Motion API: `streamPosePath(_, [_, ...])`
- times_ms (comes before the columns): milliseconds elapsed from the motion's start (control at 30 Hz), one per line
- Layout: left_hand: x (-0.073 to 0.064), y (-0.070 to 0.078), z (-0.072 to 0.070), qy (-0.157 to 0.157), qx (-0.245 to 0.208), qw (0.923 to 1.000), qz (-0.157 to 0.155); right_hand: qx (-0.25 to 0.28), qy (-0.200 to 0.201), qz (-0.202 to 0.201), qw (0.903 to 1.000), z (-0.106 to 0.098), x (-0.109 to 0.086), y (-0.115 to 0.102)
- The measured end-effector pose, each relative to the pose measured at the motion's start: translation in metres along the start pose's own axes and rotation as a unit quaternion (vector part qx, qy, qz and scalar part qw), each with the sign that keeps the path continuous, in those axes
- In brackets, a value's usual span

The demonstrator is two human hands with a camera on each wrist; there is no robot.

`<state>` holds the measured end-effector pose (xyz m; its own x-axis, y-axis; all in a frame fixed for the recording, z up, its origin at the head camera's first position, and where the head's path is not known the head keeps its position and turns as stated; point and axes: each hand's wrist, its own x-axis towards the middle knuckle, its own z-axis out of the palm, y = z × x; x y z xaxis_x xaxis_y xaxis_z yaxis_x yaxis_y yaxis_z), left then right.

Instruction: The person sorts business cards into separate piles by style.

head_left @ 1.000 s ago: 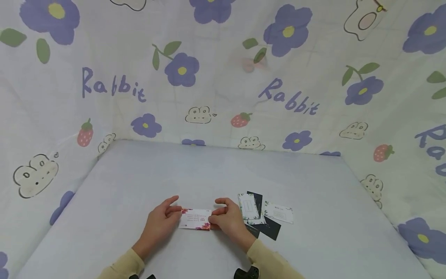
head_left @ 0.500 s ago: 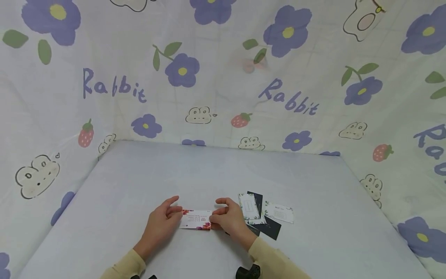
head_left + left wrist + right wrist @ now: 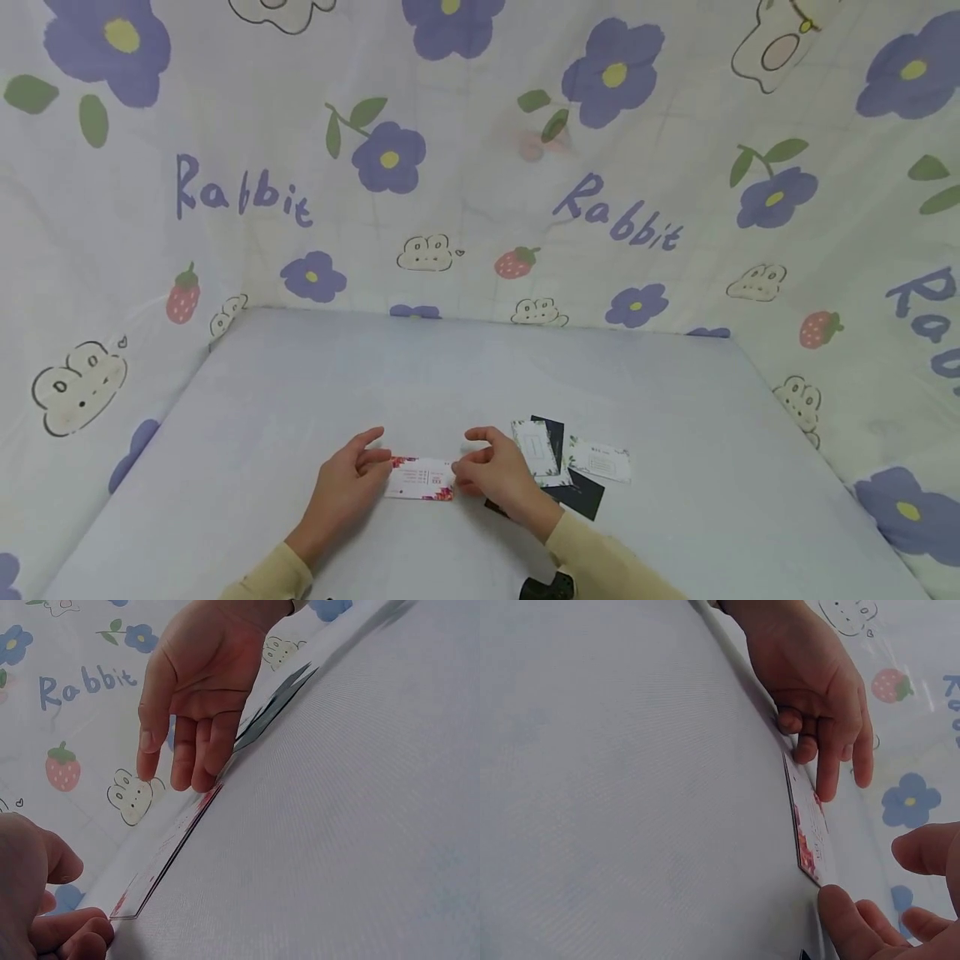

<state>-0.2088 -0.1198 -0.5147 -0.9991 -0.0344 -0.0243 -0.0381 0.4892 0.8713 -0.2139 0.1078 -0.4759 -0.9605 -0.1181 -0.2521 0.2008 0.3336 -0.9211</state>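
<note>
A white business card [image 3: 422,481] with red floral corners lies flat on the table between my hands. Its edge looks doubled in the left wrist view, like cards stacked together. My left hand [image 3: 347,483] rests at the card's left end, fingers loosely bent and index finger raised. At the opposite end is my right hand [image 3: 504,477], its fingertips right by the edge. From the left wrist, the right hand's fingers [image 3: 182,754] hang down relaxed beside the card. The left hand's extended fingers [image 3: 827,765] touch down near the card's far end in the right wrist view.
Beside my right hand lies a loose pile of business cards: green-leaf white ones [image 3: 534,447] over black ones [image 3: 581,496]. Another white leafy card [image 3: 600,460] sits at the pile's right. A printed curtain [image 3: 465,200] surrounds the white table [image 3: 360,367].
The floral card has settled flatter onto the table. My right hand has shifted slightly right, its fingers easing off the card's edge, and part of a black card now shows left of my wrist.
</note>
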Motion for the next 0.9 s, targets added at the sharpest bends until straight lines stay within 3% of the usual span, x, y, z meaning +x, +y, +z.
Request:
streamPosePath(233, [-0.001,-0.001,0.004,0.001,-0.003,1.0,0.0,0.008,0.008,-0.006,0.9999,-0.009,-0.006,0.005])
streamPosePath(533, [-0.001,0.001,0.008,-0.003,-0.003,1.0,-0.006,0.073,0.023,0.001,0.9971,-0.036,-0.014,0.016])
streamPosePath(900, [0.001,0.0,-0.001,0.002,0.0,1.0,-0.007,0.101,0.058,0.019,0.993,-0.068,-0.02,0.027])
